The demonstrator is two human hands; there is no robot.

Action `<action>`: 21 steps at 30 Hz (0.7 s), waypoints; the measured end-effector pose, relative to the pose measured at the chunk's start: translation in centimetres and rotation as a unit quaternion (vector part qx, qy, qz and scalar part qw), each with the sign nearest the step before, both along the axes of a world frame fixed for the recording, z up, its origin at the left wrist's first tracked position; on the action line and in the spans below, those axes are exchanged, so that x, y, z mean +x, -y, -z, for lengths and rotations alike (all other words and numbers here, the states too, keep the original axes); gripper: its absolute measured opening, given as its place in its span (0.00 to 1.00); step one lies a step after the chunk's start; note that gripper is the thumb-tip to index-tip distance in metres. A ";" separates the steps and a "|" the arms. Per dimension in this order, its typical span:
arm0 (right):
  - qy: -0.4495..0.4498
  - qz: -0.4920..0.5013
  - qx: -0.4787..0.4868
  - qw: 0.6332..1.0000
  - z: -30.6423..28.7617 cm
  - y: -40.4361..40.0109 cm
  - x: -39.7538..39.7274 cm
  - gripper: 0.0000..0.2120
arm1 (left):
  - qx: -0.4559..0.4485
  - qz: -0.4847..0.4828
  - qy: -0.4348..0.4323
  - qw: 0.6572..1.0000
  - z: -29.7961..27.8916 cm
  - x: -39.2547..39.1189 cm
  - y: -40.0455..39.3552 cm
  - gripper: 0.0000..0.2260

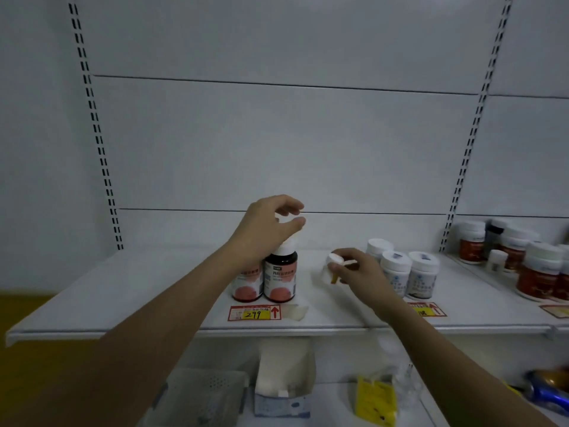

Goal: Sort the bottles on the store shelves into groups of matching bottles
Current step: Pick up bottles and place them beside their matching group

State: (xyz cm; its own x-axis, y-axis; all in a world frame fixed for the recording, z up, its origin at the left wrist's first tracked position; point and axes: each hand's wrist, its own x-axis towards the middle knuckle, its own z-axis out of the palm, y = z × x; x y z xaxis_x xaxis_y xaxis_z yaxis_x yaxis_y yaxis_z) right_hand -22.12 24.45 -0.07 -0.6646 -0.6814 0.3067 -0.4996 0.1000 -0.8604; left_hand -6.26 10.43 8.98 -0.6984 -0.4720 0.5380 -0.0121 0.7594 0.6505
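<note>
A single wide-angle head view faces the shelf [123, 291] straight on from arm's reach, tilted slightly downward, taking in the back panel above and a lower shelf beneath.

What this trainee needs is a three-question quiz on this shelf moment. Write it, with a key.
1. The right hand holds: A) a small white bottle; B) a green can; C) a paper cup.
2. True or false: the two dark bottles with pink labels stand side by side below the left hand.
3. Fill in: the yellow price tag in front of them reads ___.
Key: 1 A; 2 true; 3 299.
</note>
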 end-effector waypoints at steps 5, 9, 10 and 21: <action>0.009 -0.010 -0.003 1.000 -5.5 -3.3 0.6 0.09 | 0.102 0.078 -0.033 0.991 3.8 -1.3 -3.8 0.09; 0.028 -0.018 0.037 0.999 -8.4 -7.0 1.4 0.15 | 0.205 0.157 -0.024 0.966 5.4 -3.2 -7.3 0.15; 0.033 -0.015 0.044 0.998 -8.8 -8.0 1.5 0.16 | 0.223 0.182 -0.028 0.957 5.4 -3.6 -8.4 0.15; -0.041 -0.008 0.052 0.998 -11.8 -25.8 -1.6 0.11 | 0.375 0.319 -0.037 0.870 3.7 -9.6 -25.1 0.12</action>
